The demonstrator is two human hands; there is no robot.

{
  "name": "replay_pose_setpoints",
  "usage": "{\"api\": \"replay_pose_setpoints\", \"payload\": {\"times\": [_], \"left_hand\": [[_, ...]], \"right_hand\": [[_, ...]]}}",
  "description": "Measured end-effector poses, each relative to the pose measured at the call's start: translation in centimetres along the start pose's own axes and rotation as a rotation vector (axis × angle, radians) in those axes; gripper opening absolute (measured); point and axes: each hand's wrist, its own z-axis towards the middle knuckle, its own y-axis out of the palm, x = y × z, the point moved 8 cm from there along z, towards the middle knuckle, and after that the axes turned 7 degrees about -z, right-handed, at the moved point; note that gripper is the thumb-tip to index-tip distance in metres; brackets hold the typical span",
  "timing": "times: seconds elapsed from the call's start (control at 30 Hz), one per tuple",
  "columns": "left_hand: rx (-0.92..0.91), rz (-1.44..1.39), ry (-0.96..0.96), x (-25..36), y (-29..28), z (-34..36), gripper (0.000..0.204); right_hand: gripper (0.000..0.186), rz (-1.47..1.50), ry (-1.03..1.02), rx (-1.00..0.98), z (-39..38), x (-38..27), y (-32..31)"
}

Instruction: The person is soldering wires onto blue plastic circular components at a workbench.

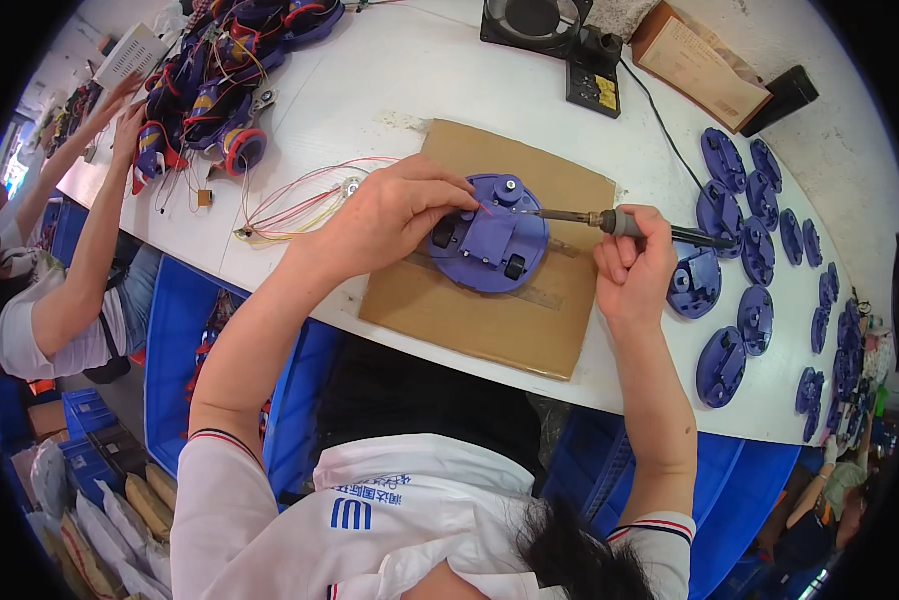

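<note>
A round purple toy base (489,236) with black wheels lies on a piece of brown cardboard (470,335) on the white table. My right hand (638,262) is closed around the handle of a soldering iron (575,217), whose tip reaches the upper part of the base. Against the base's upper left edge, the fingers of my left hand (410,208) are pinched together near a thin red wire. Whatever sits between those fingertips is too small to make out clearly. Red and yellow wires (288,212) with a small round metal part spread out left of that hand.
Several more purple bases (721,366) lie along the right side. A soldering station (594,75), a black fan (536,22) and a cardboard box (700,65) stand at the back. Wired purple and red toy parts (210,110) are heaped far left, where a co-worker's hands (125,110) reach in. Blue bins (185,350) sit below.
</note>
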Motion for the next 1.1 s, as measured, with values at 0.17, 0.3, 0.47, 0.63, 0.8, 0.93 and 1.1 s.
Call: {"api": "replay_pose_setpoints", "payload": {"times": [0.17, 0.3, 0.47, 0.63, 0.8, 0.93, 1.1], "left_hand": [[-0.001, 0.052, 0.06, -0.1, -0.1, 0.8, 0.027], [-0.019, -0.126, -0.074, -1.3, 0.2, 1.3, 0.023], [-0.142, -0.19, -0.248, -1.8, 0.6, 2.1, 0.012], [-0.262, -0.127, -0.45, -3.1, 1.4, 2.8, 0.01], [-0.167, -0.226, -0.36, -2.9, 0.5, 3.1, 0.01], [0.101, -0.169, -0.343, -1.7, -0.9, 1.9, 0.011], [0.437, -0.068, -0.232, 2.2, 0.9, -0.1, 0.01]], "right_hand": [[0.019, 0.032, 0.026, 0.032, 0.1, 0.6, -0.5], [0.018, 0.012, 0.015, 0.047, 0.1, 0.7, -0.5], [0.018, 0.013, 0.014, 0.063, 0.1, 0.8, -0.6], [0.018, 0.015, 0.033, 0.073, 0.0, 1.0, -0.8], [0.018, -0.022, 0.008, 0.043, -0.1, 0.9, -0.4], [0.018, -0.018, 0.006, 0.046, -0.2, 0.9, -0.4], [0.019, -0.021, -0.003, 0.112, -0.2, 0.7, -1.0]]}}
